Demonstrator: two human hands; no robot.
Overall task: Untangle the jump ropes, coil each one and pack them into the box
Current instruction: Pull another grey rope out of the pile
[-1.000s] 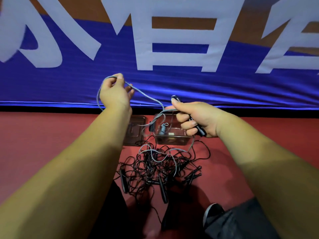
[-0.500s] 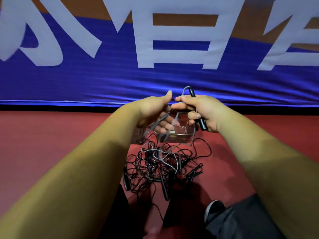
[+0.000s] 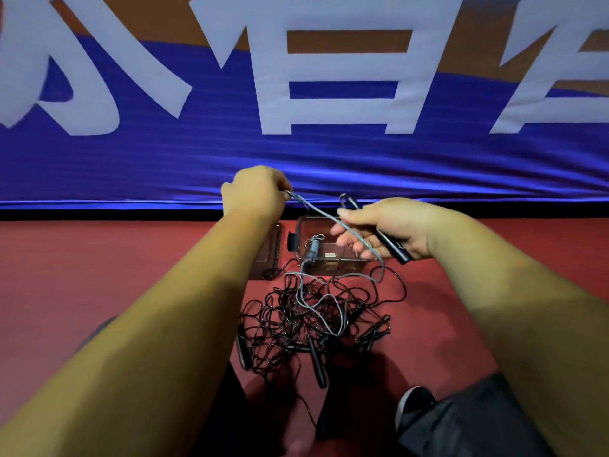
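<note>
Jump ropes, entry: grey jump rope point(image 3: 316, 210) is the one being worked. Its cord runs taut between the two hands above the box, then drops from the right hand, loops low in front of the box and trails down into the pile.

Left hand point(image 3: 255, 192): raised, fingers closed, pinching the grey cord at its upper end.

Right hand point(image 3: 385, 229): grasping a black handle point(image 3: 392, 247) against the palm. The outer fingers are half-extended, with the grey cord lying across them. I cannot tell whether this handle belongs to the grey rope.

A small grey handle-like piece point(image 3: 313, 247) shows at the box. Whether it sits inside or hangs in front, I cannot tell.

Clear box point(image 3: 333, 263) stands on the red floor point(image 3: 99, 275) just beyond the pile, open. Its lid point(image 3: 267, 252) lies beside it on the left.

Black ropes point(image 3: 290, 318) lie near me in one dense tangle, several handles sticking out, the grey loop threaded over the top.

Blue banner point(image 3: 197, 166) hangs behind. A shoe point(image 3: 412, 404) shows at lower right.

Step, my judgement: the first rope is partly freed and coiling has barely begun. No black rope is packed.

Next move calls for drawing the grey loop up out of the black tangle without dragging black cord along. After that, lay even turns against the held handle. Snagging looks the main risk.
</note>
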